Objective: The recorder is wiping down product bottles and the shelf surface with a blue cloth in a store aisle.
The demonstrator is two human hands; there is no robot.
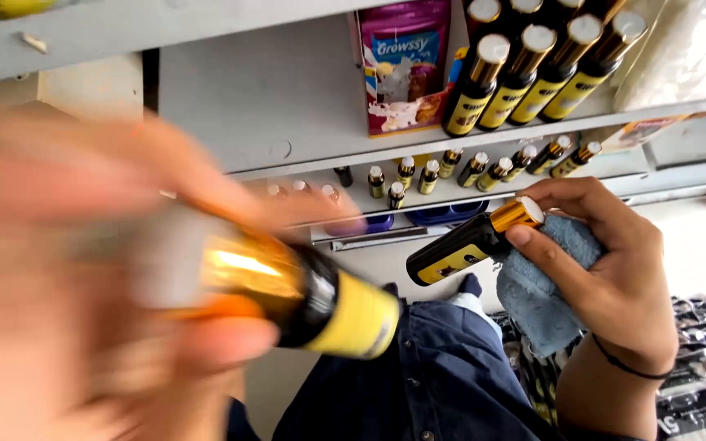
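Bottles fill the frame: the left hand (67, 278), a blur at lower left very near the camera, is closed round a dark bottle with a gold cap and yellow label (304, 298). At centre right the right hand (606, 269) has its fingers curled about a second, smaller-looking bottle (467, 245) together with a blue cloth (545, 282), thumb resting beside its gold cap. More such bottles stand in rows on the grey shelves (484, 139) along the top (a pink carton (406, 65) sits beside them). Wiping well, I'd judge, means pinching the bottle firmly by its body while the cloth wraps the cap end, turning it slowly so no side is missed.
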